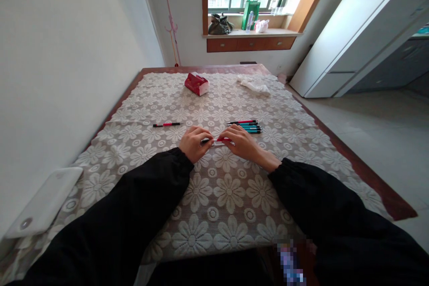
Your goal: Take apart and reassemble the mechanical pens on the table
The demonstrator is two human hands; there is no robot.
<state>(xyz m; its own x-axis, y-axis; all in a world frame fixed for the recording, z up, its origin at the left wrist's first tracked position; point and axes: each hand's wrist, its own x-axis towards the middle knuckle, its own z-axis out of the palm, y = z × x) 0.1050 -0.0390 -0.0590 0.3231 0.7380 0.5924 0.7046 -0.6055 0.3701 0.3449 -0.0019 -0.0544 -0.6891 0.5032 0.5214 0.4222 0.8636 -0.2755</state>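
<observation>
My left hand [197,142] pinches a black pen part [204,141] between thumb and fingers. Close beside it, my right hand [239,142] grips a red pen barrel [224,140]. A thin white or clear piece [217,142] shows between the fingertips; whether it joins the two parts I cannot tell. Just beyond my right hand lies a small group of pens, a red and black pen [241,122] and several teal and black pens [252,129]. Another red and black pen [166,124] rests alone, past my left hand to the left.
A lace tablecloth [229,192] with flowers covers the table. Toward the far end are a red tissue pack [196,84] and a crumpled white item [254,86]. A white box-like object [45,201] stands at the left edge by the wall. A white fridge [338,44] is at right.
</observation>
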